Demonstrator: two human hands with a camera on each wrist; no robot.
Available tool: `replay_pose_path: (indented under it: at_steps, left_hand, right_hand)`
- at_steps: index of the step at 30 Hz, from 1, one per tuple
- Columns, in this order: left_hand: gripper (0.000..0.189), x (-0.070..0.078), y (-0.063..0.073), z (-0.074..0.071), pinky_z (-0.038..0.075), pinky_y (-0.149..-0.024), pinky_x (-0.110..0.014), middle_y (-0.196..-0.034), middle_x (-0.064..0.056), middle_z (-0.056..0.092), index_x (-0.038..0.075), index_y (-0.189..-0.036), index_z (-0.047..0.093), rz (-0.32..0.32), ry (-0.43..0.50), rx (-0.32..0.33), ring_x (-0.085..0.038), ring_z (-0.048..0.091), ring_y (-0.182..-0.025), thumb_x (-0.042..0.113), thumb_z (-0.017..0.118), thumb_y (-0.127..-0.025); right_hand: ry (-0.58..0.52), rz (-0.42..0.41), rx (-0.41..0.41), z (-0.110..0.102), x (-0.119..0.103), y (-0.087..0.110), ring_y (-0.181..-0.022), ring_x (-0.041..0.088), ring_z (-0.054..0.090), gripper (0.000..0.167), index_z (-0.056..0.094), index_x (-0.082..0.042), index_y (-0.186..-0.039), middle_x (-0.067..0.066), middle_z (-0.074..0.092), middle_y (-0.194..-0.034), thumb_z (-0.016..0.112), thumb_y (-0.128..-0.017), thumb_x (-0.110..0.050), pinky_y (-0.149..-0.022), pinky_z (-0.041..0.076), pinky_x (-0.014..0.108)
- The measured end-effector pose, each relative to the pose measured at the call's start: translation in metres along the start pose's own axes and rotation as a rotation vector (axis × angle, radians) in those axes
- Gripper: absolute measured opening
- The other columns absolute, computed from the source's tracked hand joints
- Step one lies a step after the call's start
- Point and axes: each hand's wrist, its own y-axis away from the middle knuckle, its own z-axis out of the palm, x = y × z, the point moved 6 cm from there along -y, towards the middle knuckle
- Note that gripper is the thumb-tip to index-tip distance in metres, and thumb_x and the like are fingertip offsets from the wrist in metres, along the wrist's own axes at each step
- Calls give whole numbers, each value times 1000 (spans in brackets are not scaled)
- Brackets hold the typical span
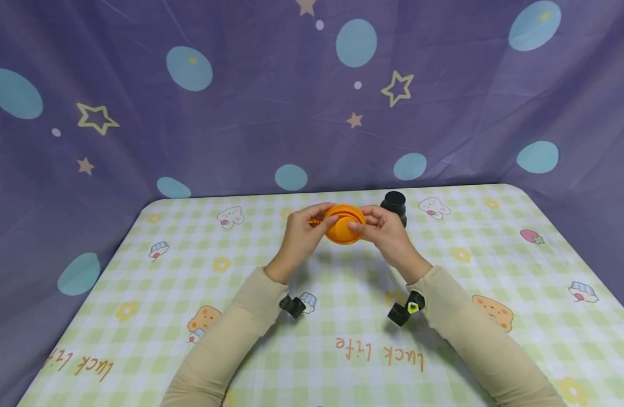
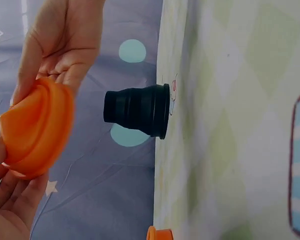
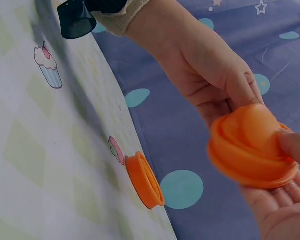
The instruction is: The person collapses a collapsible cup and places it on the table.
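An orange collapsible silicone cup [image 1: 344, 233] is held above the table between both hands, its wall partly folded and bent inward. My left hand [image 1: 302, 230] grips its left side, thumb on the folded part and fingers round the rim. On the opposite side my right hand [image 1: 390, 233] pinches it the same way; the right thumb lies on the bulging middle [image 3: 260, 131]. Beyond the right hand a black stepped cup [image 2: 136, 110] stands upside down on its wide rim. A flat orange ring-shaped piece [image 3: 144, 181] sits behind the left hand, mostly hidden in the head view.
A pale green checked cloth [image 1: 352, 316] with printed figures covers the table. Behind its far edge hangs a purple curtain [image 1: 271, 113] with dots and stars. Small black cameras [image 1: 293, 306] are strapped at both wrists.
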Motion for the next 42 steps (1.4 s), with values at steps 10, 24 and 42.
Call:
replay_pose_path:
  at_steps: [10, 24, 42]
  left_hand:
    - [25, 9, 2, 4, 55, -72, -23, -101, -11, 71, 2, -107, 71, 209, -266, -45, -20, 68, -88, 14, 71, -84]
    - [30, 5, 1, 4, 54, -73, -22, -104, -12, 70, 1, -111, 69, 82, -119, -85, -18, 68, -86, 15, 71, -85]
    - [32, -4, -2, 2, 52, -72, -21, -105, -18, 68, -2, -118, 64, -135, 208, -16, -12, 63, -83, 12, 66, -89]
  right_hand:
    - [358, 31, -58, 1, 2, -2, -92, 17, 66, 31, 60, 5, -113, 20, 64, -112, 69, -84, -2, -76, 55, 26]
    - [348, -46, -85, 3, 0, -2, -89, 15, 68, 29, 61, 7, -112, 23, 66, -107, 67, -84, 1, -76, 56, 28]
    - [-22, -17, 43, 0, -1, 1, -79, 12, 68, 26, 52, 14, -113, -4, 71, -87, 58, -88, 9, -73, 56, 25]
